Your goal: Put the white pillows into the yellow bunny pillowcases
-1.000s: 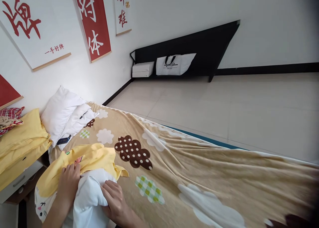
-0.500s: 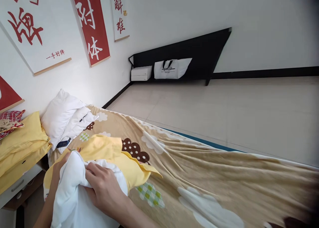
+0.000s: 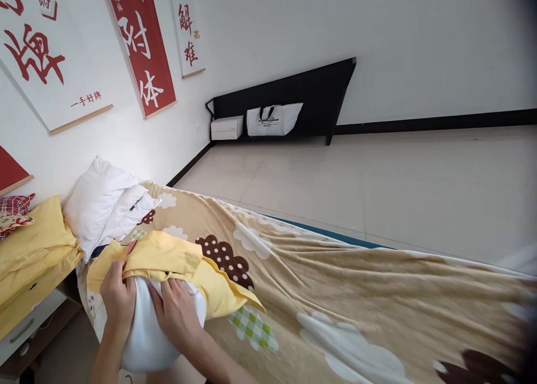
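A plump white pillow (image 3: 146,342) is bunched between my hands at the bed's near edge, its far end covered by a yellow pillowcase (image 3: 165,252). My left hand (image 3: 117,297) is closed on the pillowcase's edge at the left of the opening, its thumb along the white fabric. On the other side, my right hand (image 3: 178,308) grips the white pillow, with its fingertips tucked at the yellow hem. The rest of the pillowcase spreads over the bed to the right.
A beige cloud-patterned sheet (image 3: 335,294) covers the bed. White pillows (image 3: 98,199) lean at the wall, beside yellow pillows (image 3: 33,249) on a cabinet with a drawer (image 3: 25,331). Beyond the bed, a black bench (image 3: 319,93) holds white boxes (image 3: 226,127) and a white bag (image 3: 274,121).
My left hand has come out from behind the white pillow and now grips the yellow edge. The pillowcase has been drawn over the pillow's top. The view has shifted slightly.
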A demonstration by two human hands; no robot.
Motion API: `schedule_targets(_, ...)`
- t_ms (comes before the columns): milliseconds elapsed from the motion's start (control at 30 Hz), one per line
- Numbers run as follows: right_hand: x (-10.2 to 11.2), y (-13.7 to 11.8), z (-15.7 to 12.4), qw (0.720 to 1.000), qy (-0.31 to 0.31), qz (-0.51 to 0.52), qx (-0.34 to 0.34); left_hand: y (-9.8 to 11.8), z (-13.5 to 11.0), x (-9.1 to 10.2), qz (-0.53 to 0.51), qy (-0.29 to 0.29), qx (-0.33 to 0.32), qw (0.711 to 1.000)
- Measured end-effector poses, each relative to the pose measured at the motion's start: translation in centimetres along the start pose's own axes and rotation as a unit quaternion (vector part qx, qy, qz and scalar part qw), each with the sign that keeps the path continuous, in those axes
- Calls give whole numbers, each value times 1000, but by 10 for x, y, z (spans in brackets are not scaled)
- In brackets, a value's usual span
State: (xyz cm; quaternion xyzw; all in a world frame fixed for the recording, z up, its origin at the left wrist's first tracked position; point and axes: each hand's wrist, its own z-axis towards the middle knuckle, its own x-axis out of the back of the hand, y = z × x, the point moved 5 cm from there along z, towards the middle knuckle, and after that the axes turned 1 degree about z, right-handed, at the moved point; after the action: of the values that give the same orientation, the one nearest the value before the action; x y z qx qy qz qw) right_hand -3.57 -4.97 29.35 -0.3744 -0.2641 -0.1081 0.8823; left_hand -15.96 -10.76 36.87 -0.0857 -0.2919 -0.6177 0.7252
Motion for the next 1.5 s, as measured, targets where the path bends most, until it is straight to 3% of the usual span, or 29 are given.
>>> schedule_targets(133,34,-21,-51,984,81,10,160,16,7,-2,33,23,-37,999)
schedule_targets(233,32,-31,-57,973,37,3,227,37,7,9,49,35,-117,991)
schedule_targets(367,12,-15,-11,991,-20,21,131,63,-2,27,68,28,-240,968)
schedule_targets(467,14,-8,21,994,-28,31,103,78,-6,41,55,35,-293,954)
schedule_targets(567,41,-25,31,988,-36,57,141,90,0,63,20,62,-288,955)
schedule_targets(667,77,-53,30,975,-46,96,195,95,12,84,18,94,-230,968)
schedule_targets(733,86,-65,29,967,-58,109,224,93,18,90,42,121,-196,972)
schedule_targets(800,74,-68,27,960,-78,106,247,89,19,81,73,124,-215,966)
schedule_targets(967,-10,-52,12,940,-160,44,297,71,11,14,181,-6,-353,918)
schedule_targets(1033,-25,-50,1,928,-178,51,324,62,12,0,207,-34,-370,905)
schedule_targets(1133,-4,-45,-16,914,-125,137,361,53,19,3,221,-43,-360,905)
schedule_targets(1167,10,-38,-19,924,-67,167,337,52,20,8,220,-37,-354,908)
schedule_targets(1267,39,-7,-26,969,87,169,160,53,22,19,205,-27,-346,915)
schedule_targets(1333,34,-3,-30,983,54,127,117,59,20,17,194,-45,-347,917)
schedule_targets(1433,9,-21,-27,976,-79,111,171,69,18,11,163,-53,-360,917)
schedule_targets(1500,-5,-27,-15,972,-104,116,177,74,17,13,139,-26,-379,915)
